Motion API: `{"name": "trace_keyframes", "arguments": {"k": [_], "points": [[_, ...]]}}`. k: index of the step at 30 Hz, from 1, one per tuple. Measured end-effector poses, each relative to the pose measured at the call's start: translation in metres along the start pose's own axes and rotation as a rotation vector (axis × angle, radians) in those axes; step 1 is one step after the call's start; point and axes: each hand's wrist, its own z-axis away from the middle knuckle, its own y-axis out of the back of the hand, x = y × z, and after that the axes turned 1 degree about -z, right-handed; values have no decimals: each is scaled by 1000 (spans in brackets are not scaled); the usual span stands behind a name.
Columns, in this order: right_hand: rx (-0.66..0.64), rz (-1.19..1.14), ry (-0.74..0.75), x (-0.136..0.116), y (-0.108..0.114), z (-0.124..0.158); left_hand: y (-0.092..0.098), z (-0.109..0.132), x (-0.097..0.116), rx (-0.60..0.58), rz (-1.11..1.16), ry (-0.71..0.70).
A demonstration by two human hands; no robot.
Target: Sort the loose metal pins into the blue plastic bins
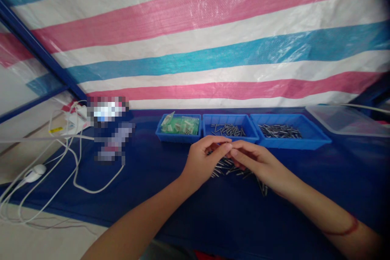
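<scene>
My left hand (204,158) and my right hand (256,160) meet fingertip to fingertip above the blue table. Both are closed in a pinch; whatever lies between the fingertips is too small or hidden to name. Under the hands is a loose pile of thin metal pins (224,166), partly covered by the fingers, with a few more by my right wrist. Just behind, the middle blue bin (210,121) holds similar pins. The right blue bin (313,132) also has metal pins, heaped on its left side. In the left blue bin (179,138) are green and clear plastic packets (183,125).
A clear plastic lid (341,120) lies at the back right. White cables (79,185) and a white plug (35,173) spread along the left edge, near a power strip (74,124) and blurred-out items. A striped plastic sheet (195,61) hangs behind the table (146,195).
</scene>
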Motion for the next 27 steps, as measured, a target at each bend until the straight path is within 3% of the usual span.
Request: {"name": "trace_keyframes", "arguments": {"k": [11, 14, 17, 19, 24, 27], "points": [[284, -5, 99, 3, 5, 1, 2, -1, -4, 2, -90, -13], [323, 138, 205, 2, 5, 4, 0, 1, -3, -59, -199, -4], [284, 370, 263, -1, 9, 6, 1, 2, -1, -153, -357, -51], [307, 479, 266, -3, 20, 4, 4, 2, -1, -203, -474, -114], [594, 613, 150, -13, 75, -6, 19, -7, -6, -267, -807, -216], [524, 929, 56, -14, 105, -13, 25, -13, -3, -348, -897, -234]]}}
